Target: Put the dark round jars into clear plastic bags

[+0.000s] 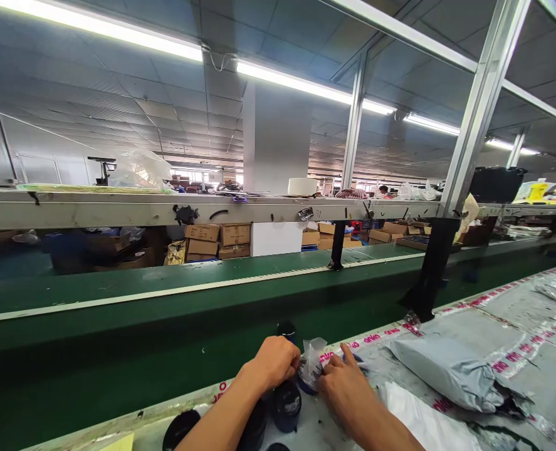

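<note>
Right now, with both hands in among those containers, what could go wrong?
1. The left hand might tip the black cylindrical container close by it.
2. The crumpled clear plastic bag, between the left hand and the right hand, looks thin and could tear if tugged.
3. Work sits near the edge of the whitish table; a nudged item could reach the green conveyor belt.

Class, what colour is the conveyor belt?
Green; the conveyor belt shows best in the head view.

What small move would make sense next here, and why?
Probably tucking the clear plastic bag farther down into the dark blue container, since it stands up above the rim, with the left hand and right hand on either side.
</note>
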`<state>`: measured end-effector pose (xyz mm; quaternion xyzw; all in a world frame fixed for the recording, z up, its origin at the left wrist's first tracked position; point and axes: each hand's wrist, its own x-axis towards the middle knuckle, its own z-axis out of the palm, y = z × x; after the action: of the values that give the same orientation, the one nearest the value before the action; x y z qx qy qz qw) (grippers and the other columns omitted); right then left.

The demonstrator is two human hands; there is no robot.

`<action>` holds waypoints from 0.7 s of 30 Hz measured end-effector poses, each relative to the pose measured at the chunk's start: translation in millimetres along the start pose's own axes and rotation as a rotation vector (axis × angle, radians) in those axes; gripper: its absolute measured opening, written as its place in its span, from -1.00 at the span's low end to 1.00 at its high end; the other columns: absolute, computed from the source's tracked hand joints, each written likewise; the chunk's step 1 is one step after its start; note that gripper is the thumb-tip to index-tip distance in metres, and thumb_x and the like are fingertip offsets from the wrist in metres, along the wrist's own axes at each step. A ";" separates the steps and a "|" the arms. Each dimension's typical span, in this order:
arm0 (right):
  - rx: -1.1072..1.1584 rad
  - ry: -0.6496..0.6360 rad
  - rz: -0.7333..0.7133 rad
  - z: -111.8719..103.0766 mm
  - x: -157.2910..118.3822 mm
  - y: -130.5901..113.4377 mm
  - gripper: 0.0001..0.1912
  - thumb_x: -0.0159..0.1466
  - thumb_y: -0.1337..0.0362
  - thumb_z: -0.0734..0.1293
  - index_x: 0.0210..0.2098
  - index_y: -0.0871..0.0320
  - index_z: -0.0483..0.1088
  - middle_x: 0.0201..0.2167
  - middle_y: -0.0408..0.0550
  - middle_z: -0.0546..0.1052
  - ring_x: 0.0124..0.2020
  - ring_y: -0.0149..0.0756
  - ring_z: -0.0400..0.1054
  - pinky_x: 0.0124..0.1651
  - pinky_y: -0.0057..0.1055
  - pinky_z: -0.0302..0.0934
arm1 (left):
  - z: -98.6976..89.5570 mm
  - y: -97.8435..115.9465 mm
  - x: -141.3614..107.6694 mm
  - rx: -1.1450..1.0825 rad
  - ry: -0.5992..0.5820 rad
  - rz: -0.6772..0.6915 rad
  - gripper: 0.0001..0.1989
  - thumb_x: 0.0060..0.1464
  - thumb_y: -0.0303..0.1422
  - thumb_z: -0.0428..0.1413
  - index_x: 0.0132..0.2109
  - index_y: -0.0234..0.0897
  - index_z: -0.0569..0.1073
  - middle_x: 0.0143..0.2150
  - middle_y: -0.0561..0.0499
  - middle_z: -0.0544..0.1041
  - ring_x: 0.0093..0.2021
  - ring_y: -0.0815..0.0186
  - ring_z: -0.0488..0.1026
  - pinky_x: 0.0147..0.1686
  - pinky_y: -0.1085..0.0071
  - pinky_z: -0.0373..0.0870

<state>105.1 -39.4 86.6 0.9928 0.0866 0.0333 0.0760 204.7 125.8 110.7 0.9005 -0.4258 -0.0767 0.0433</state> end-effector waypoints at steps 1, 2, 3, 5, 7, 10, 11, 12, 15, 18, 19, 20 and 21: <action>-0.003 -0.010 0.001 0.6 -0.3 -1.1 -0.68 0.29 0.46 0.25 -0.30 0.09 0.65 -0.28 0.09 0.69 -0.05 0.00 0.49 0.33 0.21 -0.15 | 0.1 -0.5 0.5 0.004 -0.003 0.001 -0.79 0.28 -0.22 0.16 -0.16 -0.30 0.51 -0.12 -0.02 0.57 -0.07 0.22 0.52 0.00 0.14 0.47; -0.004 -0.017 0.000 1.0 -0.5 -2.2 -0.68 0.28 0.47 0.25 -0.28 0.09 0.65 -0.27 0.09 0.69 -0.05 0.00 0.49 0.33 0.20 -0.15 | 0.3 -0.8 0.9 0.008 -0.006 0.000 -0.80 0.28 -0.23 0.16 -0.16 -0.30 0.51 -0.11 -0.02 0.57 -0.05 0.21 0.52 0.02 0.12 0.47; -0.003 -0.020 0.001 1.4 -0.5 -3.2 -0.67 0.28 0.47 0.25 -0.27 0.10 0.65 -0.26 0.10 0.69 -0.04 0.01 0.49 0.33 0.20 -0.15 | 0.4 -1.0 1.3 0.011 -0.013 -0.004 -0.80 0.28 -0.23 0.16 -0.15 -0.30 0.51 -0.11 -0.02 0.57 -0.04 0.21 0.52 0.03 0.12 0.46; 0.003 -0.024 0.007 2.3 0.2 -5.2 -0.67 0.29 0.47 0.24 -0.25 0.13 0.65 -0.24 0.14 0.69 0.02 0.05 0.46 0.33 0.20 -0.12 | 0.4 -0.4 2.7 0.014 -0.029 -0.018 -0.81 0.28 -0.24 0.17 -0.14 -0.30 0.52 -0.09 -0.03 0.56 -0.03 0.20 0.51 0.04 0.11 0.46; 0.013 -0.032 0.019 3.0 1.8 -7.0 -0.67 0.29 0.47 0.24 -0.25 0.14 0.66 -0.22 0.16 0.69 0.05 0.08 0.44 0.31 0.21 -0.08 | 0.2 1.1 5.2 0.010 -0.047 -0.043 -0.81 0.27 -0.24 0.17 -0.14 -0.29 0.52 -0.08 -0.03 0.56 -0.02 0.20 0.51 0.04 0.11 0.46; 0.034 -0.050 0.028 1.8 4.6 -10.1 -0.69 0.26 0.48 0.26 -0.27 0.16 0.66 -0.22 0.19 0.69 0.07 0.12 0.43 0.30 0.22 -0.06 | -1.0 2.9 10.3 -0.012 -0.071 -0.091 -0.81 0.25 -0.25 0.19 -0.10 -0.29 0.51 -0.03 -0.05 0.55 0.01 0.18 0.50 0.05 0.10 0.45; 0.044 -0.050 0.028 0.3 5.5 -11.0 -0.72 0.24 0.47 0.28 -0.28 0.18 0.65 -0.22 0.20 0.68 0.07 0.12 0.42 0.30 0.21 -0.07 | -1.5 2.6 11.9 -0.027 -0.078 -0.107 -0.80 0.24 -0.26 0.20 -0.09 -0.29 0.51 -0.02 -0.05 0.55 0.01 0.17 0.50 0.06 0.09 0.45; 0.054 -0.046 0.029 -1.8 6.4 -11.7 -0.75 0.23 0.46 0.29 -0.29 0.21 0.65 -0.22 0.22 0.68 0.08 0.12 0.41 0.31 0.19 -0.07 | -1.9 1.6 13.1 -0.048 -0.085 -0.117 -0.80 0.24 -0.26 0.21 -0.09 -0.29 0.51 -0.02 -0.05 0.55 0.01 0.17 0.50 0.05 0.09 0.46; 0.091 -0.009 0.058 -10.4 10.3 -9.1 -0.77 0.30 0.39 0.28 -0.25 0.26 0.60 -0.19 0.22 0.65 0.08 0.07 0.39 0.29 0.12 -0.01 | -1.7 -4.8 14.8 -0.151 -0.112 -0.131 -0.80 0.23 -0.25 0.22 -0.12 -0.30 0.51 -0.08 -0.03 0.56 -0.06 0.20 0.52 -0.01 0.14 0.50; 0.152 -0.010 0.128 -18.8 17.5 3.5 -0.78 0.40 0.22 0.28 -0.18 0.20 0.53 -0.14 0.05 0.61 0.03 -0.07 0.43 0.18 0.05 0.19 | 1.1 -12.7 14.6 -0.311 -0.129 -0.140 -0.77 0.23 -0.23 0.21 -0.18 -0.34 0.52 -0.18 0.03 0.56 -0.18 0.23 0.54 -0.16 0.26 0.54; 0.184 -0.025 0.153 -20.9 20.3 9.3 -0.77 0.40 0.16 0.30 -0.15 0.19 0.51 -0.13 0.00 0.59 -0.01 -0.12 0.45 0.12 0.01 0.27 | 2.5 -14.7 14.6 -0.370 -0.125 -0.149 -0.76 0.24 -0.22 0.20 -0.19 -0.35 0.52 -0.20 0.04 0.56 -0.22 0.25 0.54 -0.22 0.30 0.54; 0.221 -0.044 0.177 -22.3 22.9 15.2 -0.76 0.39 0.13 0.32 -0.12 0.17 0.49 -0.11 -0.04 0.58 -0.06 -0.17 0.47 0.05 -0.04 0.33 | 4.0 -16.1 14.8 -0.428 -0.115 -0.162 -0.75 0.25 -0.21 0.19 -0.18 -0.36 0.52 -0.21 0.04 0.56 -0.25 0.27 0.53 -0.26 0.33 0.54; 0.261 -0.061 0.197 -23.2 25.1 20.9 -0.74 0.39 0.12 0.33 -0.08 0.17 0.47 -0.09 -0.05 0.57 -0.10 -0.21 0.49 0.00 -0.10 0.38 | 5.6 -17.0 15.2 -0.483 -0.100 -0.180 -0.74 0.26 -0.21 0.18 -0.17 -0.36 0.51 -0.21 0.04 0.55 -0.27 0.28 0.53 -0.29 0.35 0.53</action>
<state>131.5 -51.9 114.1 0.9985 -0.0101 -0.0011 -0.0547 226.1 124.7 101.2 0.8934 -0.3151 -0.2240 0.2288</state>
